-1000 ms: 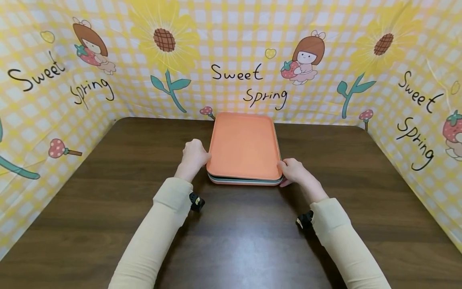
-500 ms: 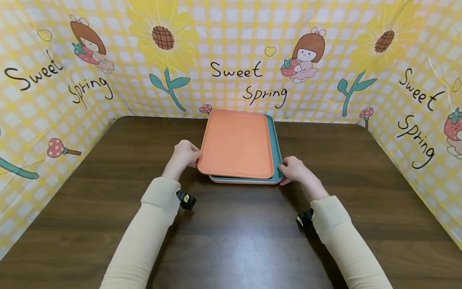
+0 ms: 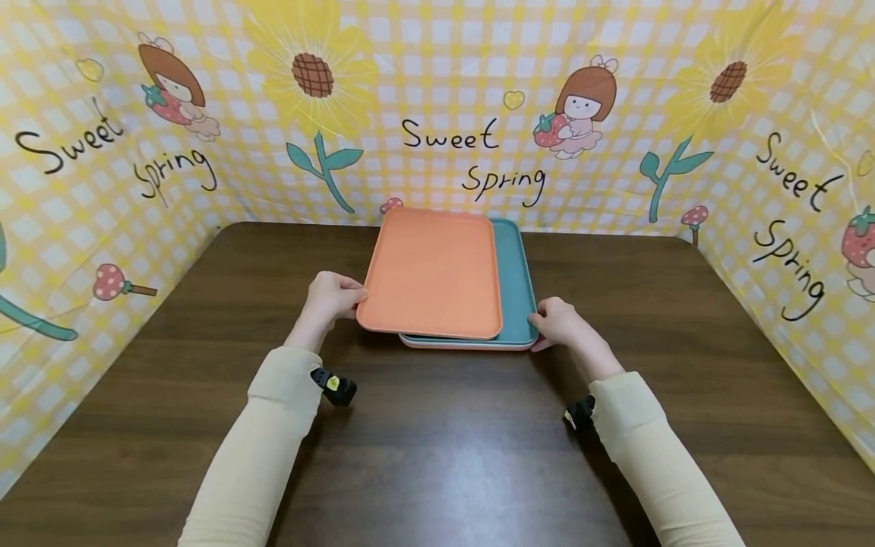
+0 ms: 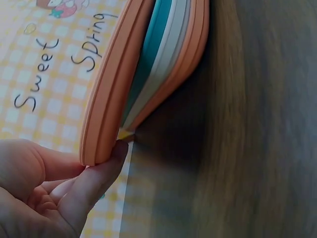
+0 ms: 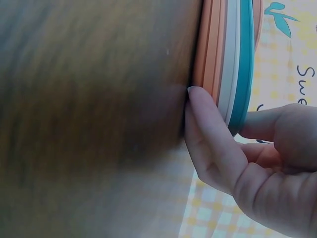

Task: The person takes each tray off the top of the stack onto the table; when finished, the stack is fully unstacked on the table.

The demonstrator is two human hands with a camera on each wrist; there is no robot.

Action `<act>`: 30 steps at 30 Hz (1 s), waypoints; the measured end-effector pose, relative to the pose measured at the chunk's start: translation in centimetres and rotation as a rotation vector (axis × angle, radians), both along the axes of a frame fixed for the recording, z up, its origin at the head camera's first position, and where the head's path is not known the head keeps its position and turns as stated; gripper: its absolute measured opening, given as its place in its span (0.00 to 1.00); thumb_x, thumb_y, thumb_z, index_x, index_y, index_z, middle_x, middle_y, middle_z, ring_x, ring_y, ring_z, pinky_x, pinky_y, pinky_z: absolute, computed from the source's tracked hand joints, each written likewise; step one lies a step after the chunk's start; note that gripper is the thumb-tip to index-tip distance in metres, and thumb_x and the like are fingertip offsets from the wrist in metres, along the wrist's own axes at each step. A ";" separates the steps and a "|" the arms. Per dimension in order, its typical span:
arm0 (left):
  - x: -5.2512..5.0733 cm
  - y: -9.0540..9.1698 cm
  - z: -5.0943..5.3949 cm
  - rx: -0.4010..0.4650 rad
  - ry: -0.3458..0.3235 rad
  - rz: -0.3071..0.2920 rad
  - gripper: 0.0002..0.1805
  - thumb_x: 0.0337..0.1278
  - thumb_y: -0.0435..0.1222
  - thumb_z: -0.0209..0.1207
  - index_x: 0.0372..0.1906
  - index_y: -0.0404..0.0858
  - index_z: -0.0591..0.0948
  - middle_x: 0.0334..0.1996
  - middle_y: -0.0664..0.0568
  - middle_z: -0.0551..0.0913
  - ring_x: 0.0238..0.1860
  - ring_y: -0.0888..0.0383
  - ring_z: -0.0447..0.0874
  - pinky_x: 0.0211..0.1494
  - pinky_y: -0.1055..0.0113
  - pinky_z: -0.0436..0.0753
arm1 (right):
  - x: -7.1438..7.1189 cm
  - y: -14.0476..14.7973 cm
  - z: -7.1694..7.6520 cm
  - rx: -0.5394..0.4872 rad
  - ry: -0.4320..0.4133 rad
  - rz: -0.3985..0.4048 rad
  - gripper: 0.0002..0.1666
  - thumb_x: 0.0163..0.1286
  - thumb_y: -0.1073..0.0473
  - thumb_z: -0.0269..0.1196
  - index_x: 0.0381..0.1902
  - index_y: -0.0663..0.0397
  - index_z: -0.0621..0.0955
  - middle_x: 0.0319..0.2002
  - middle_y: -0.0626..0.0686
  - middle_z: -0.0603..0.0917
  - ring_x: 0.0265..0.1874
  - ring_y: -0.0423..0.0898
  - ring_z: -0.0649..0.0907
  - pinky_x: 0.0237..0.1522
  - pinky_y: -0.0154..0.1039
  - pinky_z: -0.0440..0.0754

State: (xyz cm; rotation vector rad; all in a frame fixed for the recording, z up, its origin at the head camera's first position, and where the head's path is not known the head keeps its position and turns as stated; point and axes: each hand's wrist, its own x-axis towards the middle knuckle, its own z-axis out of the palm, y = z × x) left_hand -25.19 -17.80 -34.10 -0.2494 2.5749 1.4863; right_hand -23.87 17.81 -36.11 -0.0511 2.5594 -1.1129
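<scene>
Top orange tray (image 3: 431, 275), long axis apparently directed away, is pinched at its left edge by the left hand (image 3: 330, 296) and offset leftward over the teal-topped stack (image 3: 514, 277), gripped at right by the right hand (image 3: 561, 322).

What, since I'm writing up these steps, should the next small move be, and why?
Probably ease the top orange tray a little farther left with the left grip. That grip pinches only this tray's edge; the tray sits offset to the left but overlaps the teal tray, while the right grip pinches the teal tray together with the trays below.
</scene>
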 end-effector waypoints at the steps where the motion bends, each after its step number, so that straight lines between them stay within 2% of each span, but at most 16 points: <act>1: 0.1 -0.4 0.0 0.006 -0.002 0.001 0.18 0.60 0.32 0.56 0.51 0.23 0.78 0.50 0.30 0.78 0.20 0.69 0.81 0.33 0.71 0.84 | 0.0 0.0 0.0 0.001 0.001 0.000 0.14 0.72 0.64 0.48 0.39 0.74 0.74 0.33 0.67 0.78 0.21 0.48 0.86 0.29 0.39 0.84; 5: 0.5 -2.4 -0.3 0.043 -0.003 -0.005 0.20 0.62 0.31 0.54 0.53 0.20 0.75 0.51 0.31 0.76 0.24 0.69 0.80 0.34 0.71 0.84 | 0.1 -0.2 0.0 -0.010 0.001 0.007 0.13 0.72 0.65 0.49 0.39 0.74 0.74 0.33 0.68 0.77 0.22 0.49 0.86 0.29 0.39 0.84; 7: 0.7 -3.6 -0.4 0.055 0.005 -0.002 0.20 0.62 0.31 0.53 0.54 0.18 0.74 0.47 0.33 0.78 0.24 0.69 0.79 0.34 0.71 0.84 | 0.1 -0.3 0.0 -0.022 0.003 0.015 0.13 0.72 0.65 0.49 0.37 0.74 0.74 0.32 0.68 0.77 0.23 0.50 0.87 0.29 0.40 0.85; 13: 1.3 -6.8 -0.3 0.076 0.010 0.014 0.23 0.63 0.33 0.54 0.56 0.19 0.72 0.29 0.53 0.81 0.24 0.71 0.79 0.34 0.72 0.83 | 0.2 -0.3 -0.1 -0.020 -0.007 -0.012 0.12 0.72 0.65 0.49 0.32 0.70 0.73 0.30 0.65 0.75 0.23 0.50 0.87 0.29 0.39 0.85; 17: 1.8 -9.2 -0.1 0.071 -0.007 0.020 0.25 0.64 0.35 0.52 0.58 0.19 0.70 0.24 0.63 0.79 0.24 0.73 0.80 0.35 0.72 0.83 | 0.3 -0.3 -0.2 -0.016 -0.016 -0.026 0.11 0.72 0.65 0.50 0.32 0.69 0.73 0.29 0.64 0.74 0.23 0.49 0.87 0.29 0.39 0.85; 23: 2.5 -13.2 0.4 0.029 -0.043 0.036 0.28 0.64 0.38 0.52 0.61 0.20 0.67 0.22 0.67 0.79 0.25 0.73 0.81 0.37 0.71 0.83 | 0.3 -0.5 0.0 -0.002 -0.002 0.001 0.12 0.72 0.65 0.49 0.32 0.69 0.72 0.29 0.63 0.74 0.23 0.49 0.87 0.29 0.39 0.84; 28: 2.8 -16.0 0.6 -0.021 -0.070 0.051 0.30 0.65 0.41 0.52 0.63 0.21 0.66 0.21 0.68 0.80 0.26 0.72 0.82 0.49 0.58 0.82 | 0.3 -0.2 0.2 0.014 0.006 0.004 0.12 0.72 0.65 0.48 0.33 0.70 0.72 0.29 0.63 0.75 0.24 0.49 0.87 0.30 0.39 0.85; 30: 3.0 -17.0 0.7 -0.038 -0.080 0.054 0.31 0.65 0.42 0.52 0.63 0.21 0.66 0.21 0.69 0.80 0.26 0.72 0.82 0.48 0.57 0.82 | 0.3 -0.2 0.2 0.013 0.010 0.009 0.12 0.72 0.65 0.48 0.35 0.72 0.73 0.31 0.64 0.75 0.24 0.49 0.87 0.30 0.39 0.85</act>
